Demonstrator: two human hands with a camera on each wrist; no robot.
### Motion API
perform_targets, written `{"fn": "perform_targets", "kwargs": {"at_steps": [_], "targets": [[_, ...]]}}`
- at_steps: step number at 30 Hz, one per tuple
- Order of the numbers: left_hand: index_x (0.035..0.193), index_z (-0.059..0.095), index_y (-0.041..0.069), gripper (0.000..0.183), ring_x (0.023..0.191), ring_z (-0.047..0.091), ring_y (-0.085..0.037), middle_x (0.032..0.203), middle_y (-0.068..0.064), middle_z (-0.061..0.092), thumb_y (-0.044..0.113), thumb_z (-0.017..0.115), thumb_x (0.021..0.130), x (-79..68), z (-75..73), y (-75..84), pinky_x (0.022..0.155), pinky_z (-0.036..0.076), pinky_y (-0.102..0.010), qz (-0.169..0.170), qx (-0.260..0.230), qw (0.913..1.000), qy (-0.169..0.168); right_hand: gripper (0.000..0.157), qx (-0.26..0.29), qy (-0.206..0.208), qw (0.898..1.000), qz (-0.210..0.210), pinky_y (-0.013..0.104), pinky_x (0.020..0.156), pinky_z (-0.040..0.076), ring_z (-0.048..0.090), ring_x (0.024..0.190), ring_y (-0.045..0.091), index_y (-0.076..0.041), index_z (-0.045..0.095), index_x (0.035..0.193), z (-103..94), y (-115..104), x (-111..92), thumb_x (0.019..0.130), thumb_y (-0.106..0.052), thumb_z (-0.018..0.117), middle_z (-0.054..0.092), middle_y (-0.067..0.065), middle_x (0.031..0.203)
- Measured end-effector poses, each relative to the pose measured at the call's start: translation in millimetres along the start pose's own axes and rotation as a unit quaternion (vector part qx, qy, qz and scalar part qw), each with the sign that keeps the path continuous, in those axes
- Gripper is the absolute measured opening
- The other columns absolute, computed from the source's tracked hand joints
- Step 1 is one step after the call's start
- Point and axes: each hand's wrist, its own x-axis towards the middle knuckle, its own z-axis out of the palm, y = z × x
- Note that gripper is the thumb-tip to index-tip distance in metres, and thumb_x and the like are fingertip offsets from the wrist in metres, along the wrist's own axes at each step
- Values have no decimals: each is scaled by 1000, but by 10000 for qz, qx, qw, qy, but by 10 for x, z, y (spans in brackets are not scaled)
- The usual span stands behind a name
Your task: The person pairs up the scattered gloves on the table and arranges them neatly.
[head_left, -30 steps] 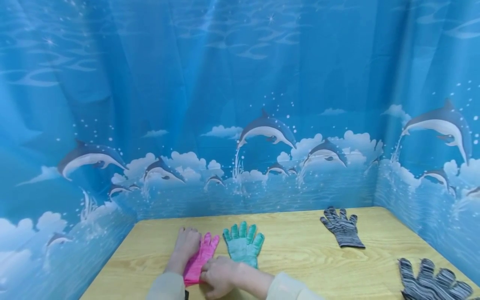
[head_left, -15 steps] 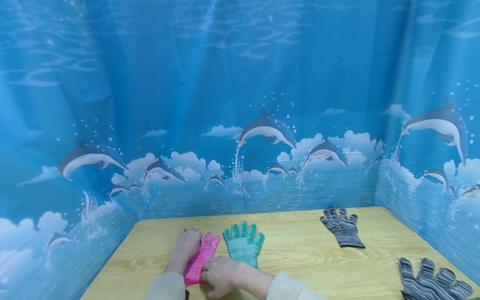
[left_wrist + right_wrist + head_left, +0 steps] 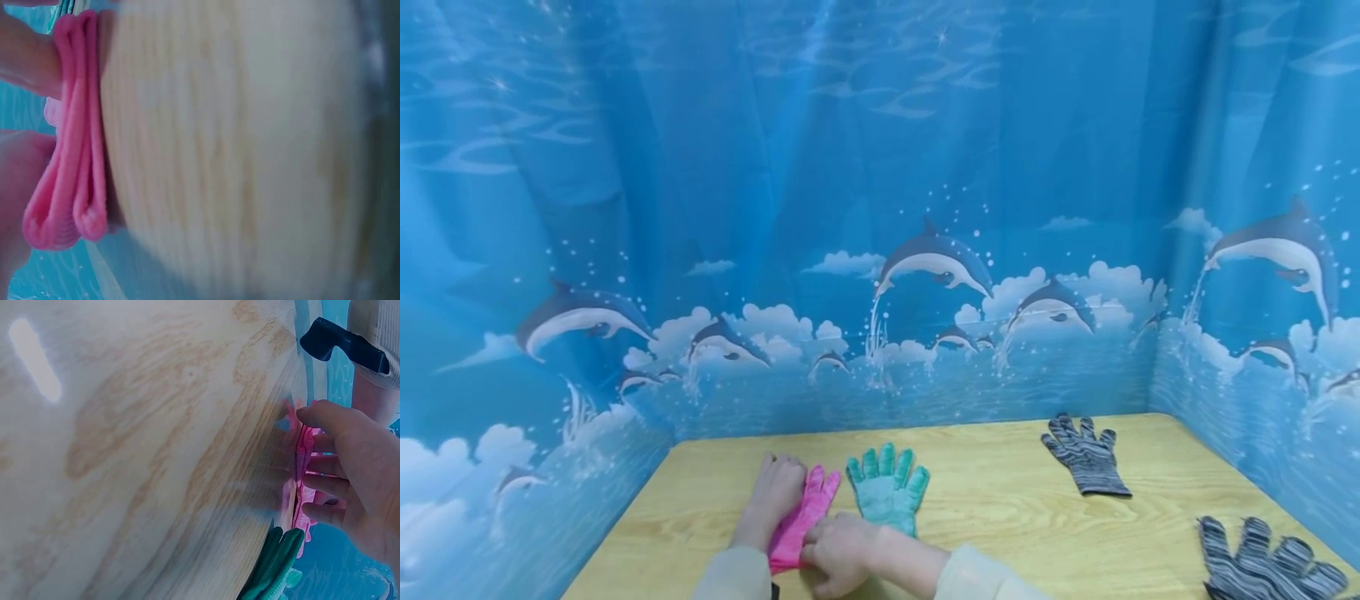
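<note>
Pink knit gloves lie in a stack on the table, with two layered cuffs showing in the left wrist view. My left hand rests along their left side, its fingertips hidden. From the right, my right hand touches the cuff end. The right wrist view shows that hand's fingers fairly straight against the pink fabric, thumb near the cuff edge. Just right of the pink stack are green gloves, fingers pointing away from me, their lower part partly behind my right forearm.
A grey-and-black striped glove lies at the back right of the wooden table. Another striped glove is near the right front, cut off by the frame. Blue dolphin-print curtains enclose the table's back and sides.
</note>
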Motion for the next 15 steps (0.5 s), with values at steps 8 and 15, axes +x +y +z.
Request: {"fn": "perform_targets", "kwargs": {"at_steps": [8,15], "targets": [[66,61,8,12,75,58,-28,66,-7,57,-2,62,72,-26,-2,-8,87,39,-55,-147,-25,9998,-139,42,-83,89,9999,-17,18,80,41,50,103,1,-27,59,119,4,-20,-9,83,-50,59,55,-13,115],[65,62,10,11,70,57,-25,64,-4,57,1,65,70,-153,-344,38,78,43,-50,169,-113,9997,-135,34,876,343,9954,172,18,81,42,52,99,2,-21,61,116,26,115,-42,88,-41,56,57,-11,111]]}}
